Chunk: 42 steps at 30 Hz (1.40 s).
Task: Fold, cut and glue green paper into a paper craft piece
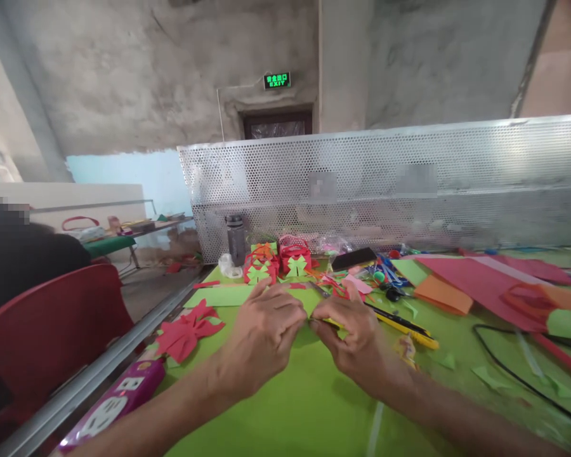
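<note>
My left hand (pixel 265 329) and my right hand (pixel 354 331) meet above the green tabletop (pixel 285 406), their fingertips nearly touching. Both are closed, thumbs and fingers pinched together. Whatever lies between the left fingertips is too small to name. By the right fingers shows a thin dark and yellow piece, and I cannot make out what it is. Left of my hands lies a red paper flower shape (pixel 190 331), with a light green paper strip (pixel 221 296) behind it. A yellow and black cutter knife (pixel 404 327) rests just right of my right hand.
Two red paper bags with green bows (pixel 296 266) stand at the back, near a grey bottle (pixel 235 240). A purple pencil case (pixel 117 403) lies front left. Right are coloured paper sheets (pixel 480 285), scraps and a black cable (pixel 514 374). A perforated metal panel (pixel 361 171) closes the back.
</note>
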{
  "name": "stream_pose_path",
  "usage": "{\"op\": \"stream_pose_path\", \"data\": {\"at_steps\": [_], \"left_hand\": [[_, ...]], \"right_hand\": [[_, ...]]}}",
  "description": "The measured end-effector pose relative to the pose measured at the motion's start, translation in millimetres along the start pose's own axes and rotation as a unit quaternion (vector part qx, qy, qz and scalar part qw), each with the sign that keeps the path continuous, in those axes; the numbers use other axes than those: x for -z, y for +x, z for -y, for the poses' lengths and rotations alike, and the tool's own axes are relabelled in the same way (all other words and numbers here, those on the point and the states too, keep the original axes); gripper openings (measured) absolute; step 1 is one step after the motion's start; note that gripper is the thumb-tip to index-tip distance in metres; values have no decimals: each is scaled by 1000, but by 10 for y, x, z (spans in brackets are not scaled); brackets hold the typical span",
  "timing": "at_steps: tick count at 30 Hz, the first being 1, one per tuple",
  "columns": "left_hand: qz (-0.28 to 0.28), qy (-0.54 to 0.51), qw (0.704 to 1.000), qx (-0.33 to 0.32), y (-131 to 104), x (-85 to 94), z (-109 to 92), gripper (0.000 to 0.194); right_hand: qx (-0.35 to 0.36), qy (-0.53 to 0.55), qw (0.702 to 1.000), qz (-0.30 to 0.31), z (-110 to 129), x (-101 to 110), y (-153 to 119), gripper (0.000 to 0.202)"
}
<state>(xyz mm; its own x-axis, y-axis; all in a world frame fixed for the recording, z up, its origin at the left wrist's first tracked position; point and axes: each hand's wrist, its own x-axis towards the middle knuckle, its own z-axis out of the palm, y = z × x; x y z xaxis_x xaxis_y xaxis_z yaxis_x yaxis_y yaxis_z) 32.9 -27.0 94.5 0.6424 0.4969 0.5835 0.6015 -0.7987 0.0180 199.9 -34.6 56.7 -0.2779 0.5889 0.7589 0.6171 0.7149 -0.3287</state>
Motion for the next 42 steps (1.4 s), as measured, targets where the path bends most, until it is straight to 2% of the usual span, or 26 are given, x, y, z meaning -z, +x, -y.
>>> {"op": "stream_pose_path", "data": {"at_steps": [5, 10, 14, 23, 27, 31, 34, 36, 39, 41, 42], "left_hand": [[-60, -37, 997, -9, -27, 11, 74, 23], [-70, -90, 993, -13, -69, -17, 196, 18], [-99, -114, 988, -19, -42, -29, 258, 18], [-87, -149, 985, -2, -35, -100, 373, 16], [-94, -125, 988, -12, -36, -117, 406, 17], [-106, -30, 993, -38, -48, -145, 380, 21], [-96, 37, 992, -70, -60, -218, 281, 25], [-82, 55, 991, -88, -69, -262, 189, 27], [-74, 45, 992, -93, -77, -257, 101, 27], [-117, 20, 989, -83, -75, -207, 125, 13], [-152, -4, 987, -59, -72, -178, 164, 23]], "right_hand": [[11, 14, 1000, -11, 24, 79, 70, 16], [43, -7, 999, -14, -21, 55, 55, 16], [73, -21, 997, -34, -86, 30, 45, 16], [81, 12, 996, -40, -209, -61, 30, 18], [82, -10, 996, -30, -253, -74, 16, 18], [57, -63, 996, -19, -188, -81, 2, 12], [51, -103, 993, -4, -94, -137, -15, 15], [55, -132, 990, 13, -62, -191, -30, 6], [54, -129, 990, 17, -88, -224, -36, 29], [16, -74, 997, 2, -138, -187, -16, 28], [-23, -35, 999, -10, -165, -155, 3, 26]]}}
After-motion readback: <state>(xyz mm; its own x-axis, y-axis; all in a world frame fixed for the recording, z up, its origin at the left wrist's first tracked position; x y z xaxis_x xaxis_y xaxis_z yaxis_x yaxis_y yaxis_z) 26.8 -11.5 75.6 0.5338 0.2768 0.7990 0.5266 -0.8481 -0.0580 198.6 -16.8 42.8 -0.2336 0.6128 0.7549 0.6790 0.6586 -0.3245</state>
